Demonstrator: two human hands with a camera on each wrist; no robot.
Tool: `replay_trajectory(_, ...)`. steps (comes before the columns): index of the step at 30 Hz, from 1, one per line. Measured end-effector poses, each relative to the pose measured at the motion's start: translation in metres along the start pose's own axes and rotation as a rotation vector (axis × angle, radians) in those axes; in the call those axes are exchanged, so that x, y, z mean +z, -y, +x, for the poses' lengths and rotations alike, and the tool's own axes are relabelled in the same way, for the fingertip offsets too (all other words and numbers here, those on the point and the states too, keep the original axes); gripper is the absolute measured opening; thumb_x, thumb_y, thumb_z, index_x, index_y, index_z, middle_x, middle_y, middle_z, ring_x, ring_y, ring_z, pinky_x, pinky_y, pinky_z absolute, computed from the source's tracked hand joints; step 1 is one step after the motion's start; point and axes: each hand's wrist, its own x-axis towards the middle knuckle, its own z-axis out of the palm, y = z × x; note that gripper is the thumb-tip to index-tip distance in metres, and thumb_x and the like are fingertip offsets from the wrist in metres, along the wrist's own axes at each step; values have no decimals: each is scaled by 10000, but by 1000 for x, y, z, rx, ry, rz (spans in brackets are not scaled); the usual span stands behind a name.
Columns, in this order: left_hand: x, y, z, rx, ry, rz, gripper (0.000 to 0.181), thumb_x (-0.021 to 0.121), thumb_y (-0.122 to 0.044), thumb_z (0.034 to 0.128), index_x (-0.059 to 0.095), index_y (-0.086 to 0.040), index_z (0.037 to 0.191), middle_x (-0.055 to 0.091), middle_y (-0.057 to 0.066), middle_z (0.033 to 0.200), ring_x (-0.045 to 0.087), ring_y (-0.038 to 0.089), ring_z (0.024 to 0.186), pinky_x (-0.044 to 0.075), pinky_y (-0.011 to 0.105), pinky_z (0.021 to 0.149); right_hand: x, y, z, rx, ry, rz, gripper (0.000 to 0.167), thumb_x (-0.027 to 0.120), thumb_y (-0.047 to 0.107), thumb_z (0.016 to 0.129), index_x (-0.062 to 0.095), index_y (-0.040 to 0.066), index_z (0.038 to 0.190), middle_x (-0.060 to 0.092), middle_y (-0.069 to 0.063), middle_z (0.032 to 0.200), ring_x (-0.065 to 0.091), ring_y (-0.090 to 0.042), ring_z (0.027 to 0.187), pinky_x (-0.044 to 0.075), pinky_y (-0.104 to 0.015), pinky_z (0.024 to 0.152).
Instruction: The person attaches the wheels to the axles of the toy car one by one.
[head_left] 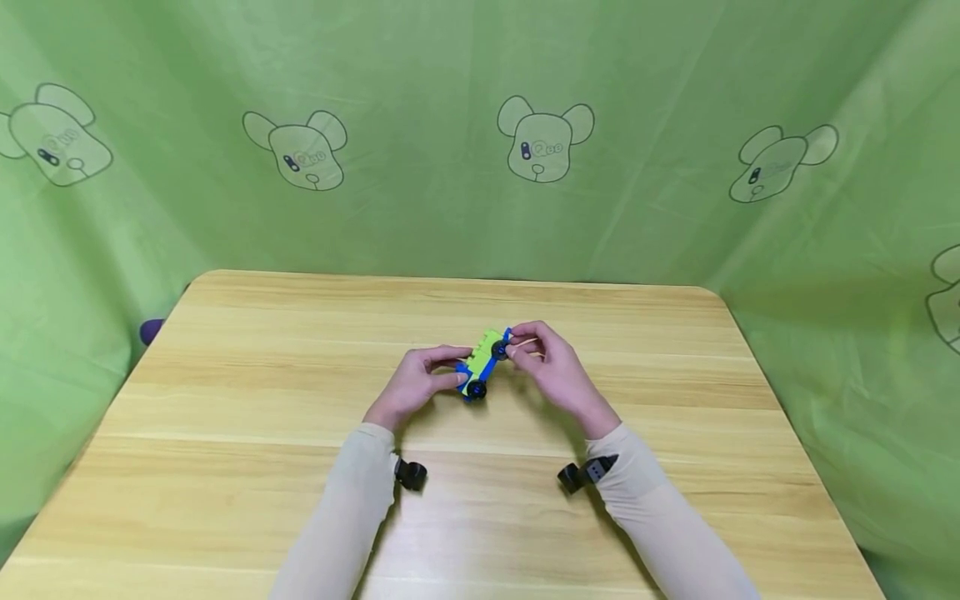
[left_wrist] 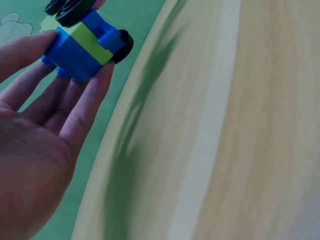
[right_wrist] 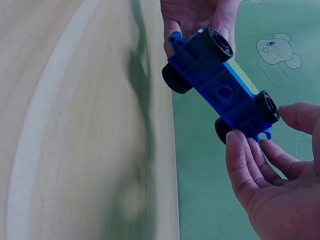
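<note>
Both hands hold one toy brick car [head_left: 482, 357] above the middle of the table. It has lime-green bricks on a blue wheeled base, plus black wheels. My left hand [head_left: 411, 382] grips the near end, thumb and fingers on either side of a blue brick [left_wrist: 75, 55]. At the far end, my right hand [head_left: 557, 372] pinches the car between thumb and fingers, at its wheels. In the right wrist view the blue underside [right_wrist: 217, 92] shows, with a wheel at each corner and a small blue hook [right_wrist: 265, 135] near the right fingers.
The wooden table [head_left: 247, 358] has rounded far corners. Green curtains [head_left: 420, 225] with mouse-head drawings hang behind it and along both sides. A small purple object [head_left: 151, 331] shows past the left table edge. Black cameras [head_left: 411, 474] are strapped to both sleeved wrists.
</note>
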Motion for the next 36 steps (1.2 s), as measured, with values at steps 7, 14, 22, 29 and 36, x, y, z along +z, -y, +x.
replay_trajectory(7, -5, -2, 1, 26, 4, 66, 406, 751, -51, 844, 672, -54, 1242, 661, 75, 1207, 583, 257, 1107, 395, 476, 1050, -2, 28, -8, 10, -1, -33, 373, 605, 80, 973, 514, -94, 1290, 564, -236, 1221, 606, -391, 992, 526, -516, 873)
replay_trajectory(14, -8, -7, 1, 30, 31, 133, 385, 756, -72, 840, 694, -85, 1220, 660, 29, 1200, 578, 239, 1106, 409, 472, 1033, -4, 11, -4, -11, 12, -70, 407, 618, 142, 976, 540, -50, 1326, 605, -192, 1160, 633, -348, 968, 520, -524, 883)
replay_trajectory(22, -9, -13, 2, 2, 68, 70, 364, 716, 29, 855, 671, 16, 1216, 613, 144, 1247, 648, 304, 1022, 560, 325, 854, -7, -3, 1, -28, 16, -129, 349, 678, 148, 935, 624, 15, 1254, 639, -118, 1142, 608, -265, 979, 544, -412, 836)
replay_trajectory(29, -10, -14, 2, 5, 66, 120, 349, 724, 13, 856, 685, -6, 1203, 627, 122, 1230, 649, 284, 1006, 558, 321, 855, -9, -6, 2, -53, 66, -140, 372, 718, 147, 898, 647, 12, 1238, 615, -118, 1129, 590, -267, 999, 521, -398, 864)
replay_trajectory(36, -12, -14, 3, 42, 29, 132, 344, 742, -3, 843, 697, -34, 1183, 633, 95, 1200, 614, 272, 1049, 531, 318, 906, -11, -10, 3, -63, 134, -121, 383, 724, 109, 886, 627, -19, 1234, 578, -151, 1126, 584, -265, 978, 527, -361, 838)
